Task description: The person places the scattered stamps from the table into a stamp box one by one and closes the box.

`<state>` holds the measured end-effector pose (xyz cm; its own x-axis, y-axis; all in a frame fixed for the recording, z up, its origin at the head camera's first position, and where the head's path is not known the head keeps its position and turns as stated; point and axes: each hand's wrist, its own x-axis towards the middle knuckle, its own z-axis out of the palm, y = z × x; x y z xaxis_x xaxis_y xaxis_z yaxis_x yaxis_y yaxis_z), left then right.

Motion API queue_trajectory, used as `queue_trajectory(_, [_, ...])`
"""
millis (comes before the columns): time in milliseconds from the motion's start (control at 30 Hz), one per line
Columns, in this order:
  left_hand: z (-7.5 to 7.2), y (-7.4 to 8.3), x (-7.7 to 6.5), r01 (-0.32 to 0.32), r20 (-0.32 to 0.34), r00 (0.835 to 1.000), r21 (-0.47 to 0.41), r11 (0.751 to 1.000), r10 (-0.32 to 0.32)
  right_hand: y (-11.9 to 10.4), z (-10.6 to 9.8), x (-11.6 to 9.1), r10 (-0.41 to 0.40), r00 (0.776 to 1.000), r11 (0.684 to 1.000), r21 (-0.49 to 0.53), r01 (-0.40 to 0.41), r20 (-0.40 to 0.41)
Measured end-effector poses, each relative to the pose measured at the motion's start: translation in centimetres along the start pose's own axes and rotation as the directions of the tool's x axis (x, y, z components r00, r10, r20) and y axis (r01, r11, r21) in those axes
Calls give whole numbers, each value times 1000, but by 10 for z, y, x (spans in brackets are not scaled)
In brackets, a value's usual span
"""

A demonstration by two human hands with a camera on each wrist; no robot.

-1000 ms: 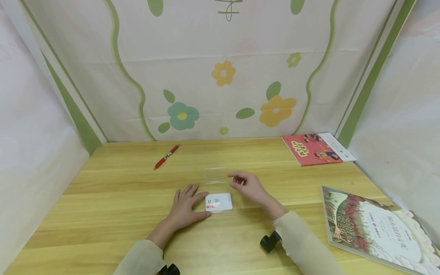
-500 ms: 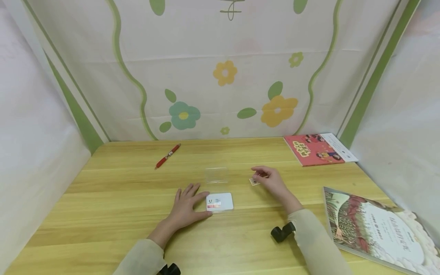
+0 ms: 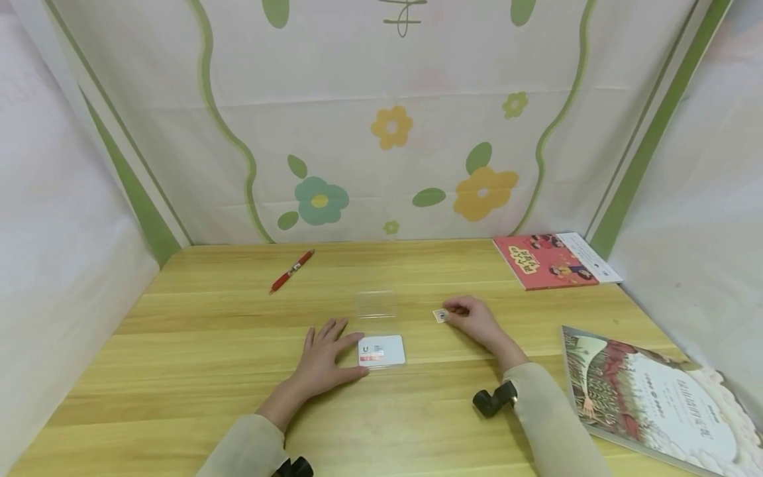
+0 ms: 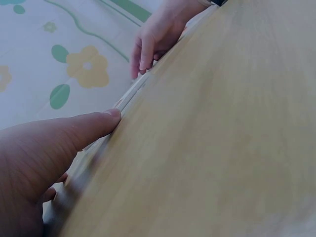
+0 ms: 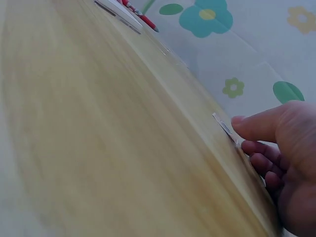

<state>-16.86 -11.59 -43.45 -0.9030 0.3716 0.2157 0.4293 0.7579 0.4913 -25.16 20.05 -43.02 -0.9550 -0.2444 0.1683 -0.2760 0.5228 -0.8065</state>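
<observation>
Head view has the right hand (image 3: 475, 323) pinching a small card (image 3: 440, 315) between thumb and fingers, with the remaining fingers curled in. The left hand (image 3: 318, 358) lies on the table (image 3: 387, 424) with its fingers spread, thumb and forefinger set apart and touching the two left corners of the white case (image 3: 390, 350). The small card is right of the case and slightly beyond it, at the right hand's fingertips; whether it also touches the table I cannot tell. Its printed face shows in this view, while the right wrist view shows it nearly edge-on as a thin strip, one end at the fingers and the other jutting out past the thumb tip. The left wrist view gives the left thumb straight, its tip against the case's near edge; the forefinger is hidden there, though the head view shows it. The case lies flat, its long axis running left to right, its label toward the left end. Just beyond it lies a clear piece (image 3: 376, 305), also longer from left to right. Farther back, the red pen (image 3: 291, 271) slants away to the right.
</observation>
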Motion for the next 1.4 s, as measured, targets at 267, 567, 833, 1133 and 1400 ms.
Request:
queue_trajectory(267, [-1,-1,0,2,2,1000,4,1000,-2,-6,3,-1,-36,999,994,-98,38,22])
queue_trajectory(567, [-2,0,-1,5,-2,1000,2,1000,-5,-9,4,-1,-61,998,984,-168,65,25])
queue_trajectory(833, [-2,0,-1,6,2,1000,-3,1000,-6,-9,6,-3,-69,998,984,-162,68,1])
queue_trajectory(1133, [-2,0,-1,9,8,1000,1,1000,-9,-11,8,-4,-18,1000,995,-95,17,-9])
queue_trajectory(1400, [-2,-1,-1,12,2,1000,-4,1000,-12,-8,9,-1,-32,999,996,-81,33,9])
